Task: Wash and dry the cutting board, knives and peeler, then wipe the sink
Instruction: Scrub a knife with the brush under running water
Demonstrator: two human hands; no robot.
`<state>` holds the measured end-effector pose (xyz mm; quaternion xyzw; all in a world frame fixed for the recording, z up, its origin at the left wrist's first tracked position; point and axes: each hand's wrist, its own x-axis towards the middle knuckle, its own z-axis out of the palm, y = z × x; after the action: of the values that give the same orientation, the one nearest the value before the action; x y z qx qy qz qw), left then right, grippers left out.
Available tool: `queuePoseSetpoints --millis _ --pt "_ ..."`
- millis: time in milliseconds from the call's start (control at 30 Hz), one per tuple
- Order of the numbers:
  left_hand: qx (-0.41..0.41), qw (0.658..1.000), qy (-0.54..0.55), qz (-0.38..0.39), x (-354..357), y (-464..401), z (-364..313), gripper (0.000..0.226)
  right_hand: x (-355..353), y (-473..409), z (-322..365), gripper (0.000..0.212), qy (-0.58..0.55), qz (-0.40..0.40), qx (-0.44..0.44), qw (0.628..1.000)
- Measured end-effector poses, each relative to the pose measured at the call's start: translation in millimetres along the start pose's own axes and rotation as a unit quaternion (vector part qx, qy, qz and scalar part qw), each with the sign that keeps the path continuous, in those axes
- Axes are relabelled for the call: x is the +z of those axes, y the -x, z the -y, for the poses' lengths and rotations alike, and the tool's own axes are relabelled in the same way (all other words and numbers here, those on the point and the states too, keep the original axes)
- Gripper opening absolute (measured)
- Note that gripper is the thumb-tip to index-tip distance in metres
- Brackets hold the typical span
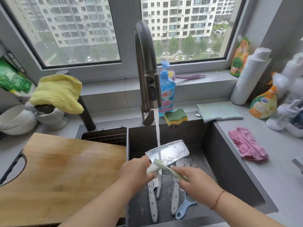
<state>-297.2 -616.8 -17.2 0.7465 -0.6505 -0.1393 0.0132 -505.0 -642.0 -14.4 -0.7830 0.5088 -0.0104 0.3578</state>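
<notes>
Two hands work over the sink (229, 161): your left grip (137, 171) is curled round the cleaver (168, 152) handle, blade lying under the running water (157, 135), and your right grip (195, 181) pinches a pale brush (165, 167) against it. More knives (152, 202) and the blue peeler (184, 206) lie on the sink floor. Your cutting board (62, 174) rests on the desk (270, 169) at left.
</notes>
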Motion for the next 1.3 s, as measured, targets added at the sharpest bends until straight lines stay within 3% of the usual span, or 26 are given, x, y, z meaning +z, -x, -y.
queuePoseSetpoints --millis 100,233,367,500,667,800,900,1100,1300 --pt "0.01 1.0 -0.001 -0.014 -1 1 -2 0.038 1 -13 2 0.042 0.011 -0.03 0.005 0.999" --pt "-0.001 1.0 0.028 -0.009 -1 5 -1 0.04 -15 -31 -18 0.033 0.049 -0.088 0.093 0.991" --pt "-0.077 0.976 0.198 0.05 12 5 3 0.036 -17 -29 -28 0.028 0.04 -0.124 0.137 0.982" --pt "-0.186 0.849 0.479 0.122 26 11 4 0.033 2 -13 -17 0.027 0.003 -0.125 0.095 0.988" --pt "-0.254 0.706 0.625 0.216 17 14 10 0.023 23 11 1 0.016 -0.026 -0.082 0.021 0.996" --pt "-0.291 0.596 0.695 0.278 11 13 12 0.028 25 24 3 0.011 -0.026 -0.086 0.018 0.996" --pt "-0.283 0.547 0.718 0.323 11 13 10 0.024 23 32 0 0.008 -0.02 -0.084 0.028 0.996" --pt "-0.296 0.527 0.719 0.343 20 12 -1 0.026 20 35 3 0.006 -0.024 -0.054 0.026 0.998" --pt "-0.285 0.531 0.721 0.342 9 12 -7 0.027 13 -10 -25 0.014 -0.003 -0.082 0.109 0.991"
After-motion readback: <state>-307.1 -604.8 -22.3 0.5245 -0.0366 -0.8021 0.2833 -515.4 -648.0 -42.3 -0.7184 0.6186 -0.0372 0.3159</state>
